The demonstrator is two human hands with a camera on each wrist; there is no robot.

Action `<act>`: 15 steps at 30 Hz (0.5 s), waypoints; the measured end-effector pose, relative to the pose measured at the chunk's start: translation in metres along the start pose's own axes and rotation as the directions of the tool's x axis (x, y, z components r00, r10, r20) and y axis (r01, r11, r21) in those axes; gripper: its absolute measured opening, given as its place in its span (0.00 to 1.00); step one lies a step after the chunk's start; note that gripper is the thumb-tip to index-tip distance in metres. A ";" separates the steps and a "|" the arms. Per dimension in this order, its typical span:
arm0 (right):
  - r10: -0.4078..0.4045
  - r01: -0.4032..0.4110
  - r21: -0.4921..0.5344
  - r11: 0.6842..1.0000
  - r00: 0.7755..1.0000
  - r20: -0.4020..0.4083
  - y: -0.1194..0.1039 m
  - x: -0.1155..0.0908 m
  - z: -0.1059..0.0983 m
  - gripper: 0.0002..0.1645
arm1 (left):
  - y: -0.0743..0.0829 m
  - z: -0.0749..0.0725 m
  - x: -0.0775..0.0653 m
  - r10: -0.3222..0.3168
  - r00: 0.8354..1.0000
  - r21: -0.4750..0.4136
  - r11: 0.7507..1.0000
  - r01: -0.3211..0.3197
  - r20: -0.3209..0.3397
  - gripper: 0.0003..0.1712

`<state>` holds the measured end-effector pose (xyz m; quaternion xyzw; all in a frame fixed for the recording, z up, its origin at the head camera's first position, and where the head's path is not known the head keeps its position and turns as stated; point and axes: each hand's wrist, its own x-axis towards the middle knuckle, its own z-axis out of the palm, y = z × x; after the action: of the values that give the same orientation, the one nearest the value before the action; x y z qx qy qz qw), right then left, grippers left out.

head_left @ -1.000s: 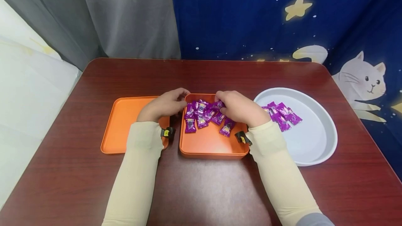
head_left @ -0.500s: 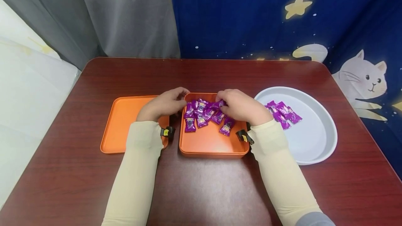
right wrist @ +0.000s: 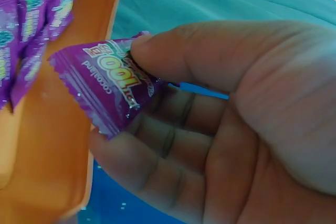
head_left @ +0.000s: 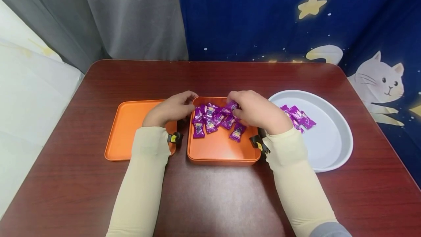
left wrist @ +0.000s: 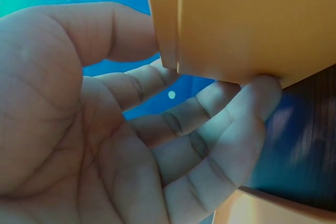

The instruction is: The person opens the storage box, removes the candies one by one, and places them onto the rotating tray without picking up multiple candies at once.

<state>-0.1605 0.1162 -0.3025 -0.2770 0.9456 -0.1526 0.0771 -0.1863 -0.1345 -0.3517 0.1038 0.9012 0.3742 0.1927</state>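
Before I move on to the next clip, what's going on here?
A person's right hand pinches a purple packet toward the far side of an open orange box, while the left hand holds the box at its far left corner. More packets lie in the box. Other purple packets lie in a round white tray to the right. To the left, a flat orange piece lies on the table.

The right hand pinches one shiny, purple "cocoaland" packet over an orange box holding similar packets, piled loosely; the left hand touches the box's far-left corner.
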 end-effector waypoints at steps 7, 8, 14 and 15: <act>0.018 -0.017 0.021 1.000 0.999 -0.031 0.000 -0.011 -0.012 0.14 | 0.000 -0.001 -0.001 -0.004 1.000 -0.003 1.000 0.004 0.005 0.23; 0.023 -0.022 0.020 1.000 0.999 -0.035 0.001 -0.013 -0.013 0.14 | 0.000 -0.001 -0.001 -0.004 1.000 -0.005 1.000 0.004 0.007 0.23; 0.079 -0.076 0.047 0.996 0.995 -0.064 0.011 -0.025 -0.023 0.13 | 0.002 -0.001 -0.001 -0.010 1.000 -0.020 1.000 0.011 0.013 0.23; 0.092 -0.088 0.063 0.994 0.994 -0.063 0.013 -0.027 -0.024 0.13 | 0.002 -0.001 -0.001 -0.012 1.000 -0.019 1.000 0.012 0.013 0.23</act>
<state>-0.1500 0.1475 -0.2827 -0.2267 0.9541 -0.1862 0.0612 -0.1858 -0.1345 -0.3491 0.0987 0.8969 0.3811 0.2017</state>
